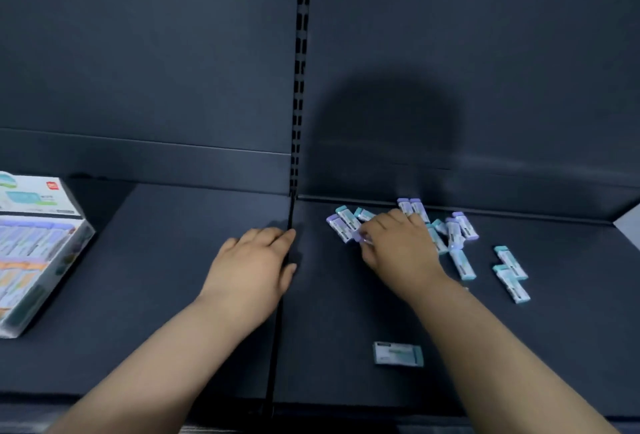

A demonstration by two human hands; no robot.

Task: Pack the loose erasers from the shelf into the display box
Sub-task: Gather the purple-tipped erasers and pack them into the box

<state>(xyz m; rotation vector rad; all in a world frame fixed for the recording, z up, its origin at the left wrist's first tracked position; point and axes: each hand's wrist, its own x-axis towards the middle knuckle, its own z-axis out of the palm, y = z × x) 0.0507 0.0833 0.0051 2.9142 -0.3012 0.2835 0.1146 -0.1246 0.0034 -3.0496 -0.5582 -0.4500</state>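
Several loose erasers (pixel 457 231) with teal or purple ends lie scattered at the back right of the dark shelf (pixel 173 260). My right hand (pixel 398 246) lies over the left part of that pile, its fingers curled round a purple-ended eraser (pixel 360 237). One teal eraser (pixel 398 354) lies alone nearer the front edge. My left hand (pixel 256 267) rests palm down on the shelf at the seam, fingers relaxed, holding nothing. The display box (pixel 34 246) stands at the far left, partly cut off, with rows of erasers inside.
A slotted upright (pixel 299 87) runs down the back panel and meets a seam between two shelf boards. A grey side piece (pixel 628 222) shows at the far right. Two teal erasers (pixel 510 271) lie apart to the right of the pile.
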